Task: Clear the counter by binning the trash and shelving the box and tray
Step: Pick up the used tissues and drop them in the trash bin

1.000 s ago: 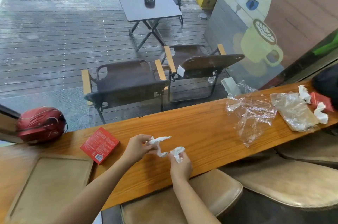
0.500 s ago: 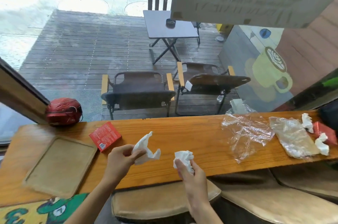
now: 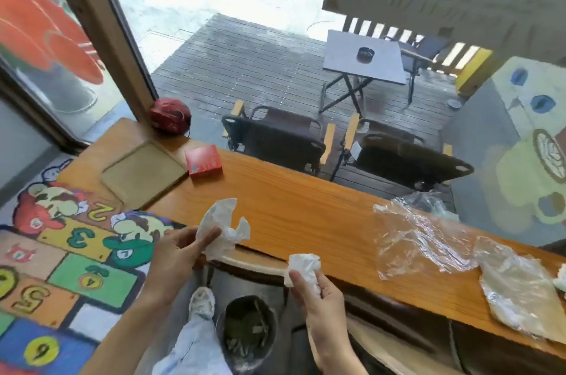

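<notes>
**Inspector:** Head view puts the binning step in hand. Left hand [image 3: 177, 255] is closed round a loose white tissue [image 3: 222, 227]; right hand [image 3: 318, 292] pinches a crumpled tissue wad [image 3: 303, 266]. Both are off the worktop's [image 3: 300, 215] near edge, above the bin [image 3: 248, 331] on the floor.

**Clerk:** What remains?

**Inspector:** Plastic wrap [image 3: 419, 240] and a second clear wrapper [image 3: 517, 286] lie toward the worktop's right end. Red box [image 3: 203, 160] and tray [image 3: 144, 174] sit at the left end, not shelved.

**Clerk:** Next move?

**Inspector:** My judgement: lower both hands over the bin mouth and release, right hand being nearer.
</notes>
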